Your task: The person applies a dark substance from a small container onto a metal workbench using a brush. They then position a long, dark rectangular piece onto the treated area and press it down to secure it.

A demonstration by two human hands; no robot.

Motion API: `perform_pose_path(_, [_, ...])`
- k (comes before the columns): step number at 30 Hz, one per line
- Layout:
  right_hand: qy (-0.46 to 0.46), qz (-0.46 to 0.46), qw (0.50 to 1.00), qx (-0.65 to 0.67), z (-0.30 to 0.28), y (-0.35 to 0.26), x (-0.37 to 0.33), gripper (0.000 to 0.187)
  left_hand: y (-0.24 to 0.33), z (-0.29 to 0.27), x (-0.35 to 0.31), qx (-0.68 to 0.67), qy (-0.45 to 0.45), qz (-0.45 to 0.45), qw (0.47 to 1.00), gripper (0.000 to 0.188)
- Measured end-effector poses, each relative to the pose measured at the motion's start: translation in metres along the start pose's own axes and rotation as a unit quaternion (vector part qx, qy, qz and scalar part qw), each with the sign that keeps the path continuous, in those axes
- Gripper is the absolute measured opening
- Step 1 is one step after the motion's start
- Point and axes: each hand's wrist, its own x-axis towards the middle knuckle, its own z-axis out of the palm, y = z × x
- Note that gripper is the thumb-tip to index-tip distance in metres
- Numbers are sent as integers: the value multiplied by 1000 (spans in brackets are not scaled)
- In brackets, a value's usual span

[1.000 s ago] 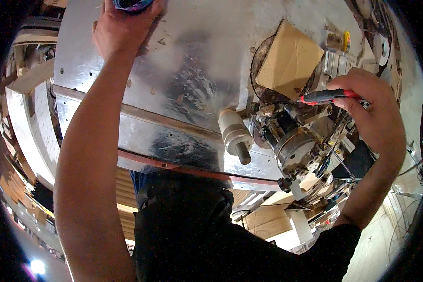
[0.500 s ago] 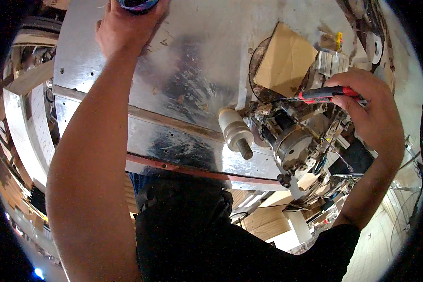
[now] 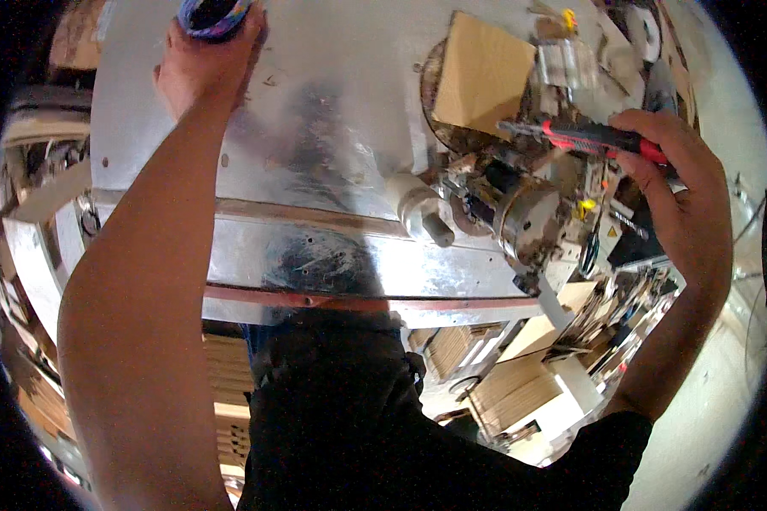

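At the far left of the metal table (image 3: 341,128), my left hand (image 3: 203,72) is closed round a dark-centred round object with a blue and purple patterned rim (image 3: 217,32). Further right, my right hand (image 3: 686,166) grips a red-and-black-handled hand tool (image 3: 588,139). Its narrow grey metal tip points left, toward a brown cardboard piece (image 3: 486,72); whether they touch I cannot tell. Below the tool sits a greasy machine unit with a round metal housing (image 3: 532,221). Beside that unit, a white roller with a metal shaft end (image 3: 422,209) lies at the table's near side.
The cardboard rests over a dark round opening (image 3: 435,94) in the tabletop. A shiny metal block (image 3: 568,64) stands behind it. A red strip (image 3: 341,302) runs along the near table edge. Stacked boards (image 3: 520,392) and clutter lie below at the right.
The tool's tip has moved up and away from the machine unit, with my right hand still gripping it. More of the left hand's round object shows. The whole view has shifted slightly.
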Motion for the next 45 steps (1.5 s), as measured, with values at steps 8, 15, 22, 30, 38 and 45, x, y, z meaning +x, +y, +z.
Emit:
perform_pose_path(8, [200,135,970,-22,3,-62,-163,36,48,-29,-17,112,-59,-5,992,102])
perform_pose_path(15, [318,328,887,68,88,-147,-364,27,40,-19,-48,-137,-79,27,987,97])
perform_pose_path(22, [448,521,666,290,218,-205,-454,15,-36,-43,-89,-321,-159,82,930,90])
perform_pose_path(30, [623,455,353,530,299,-119,-429,24,-16,-156,-242,-214,-256,89,938,85])
perform_pose_path(38, [432,247,412,764,314,-20,-378,50,42,-165,-375,-428,-355,-96,826,82])
perform_pose_path(45, [368,219,501,752,317,77,-334,65,72,-169,-451,-341,-334,88,874,82])
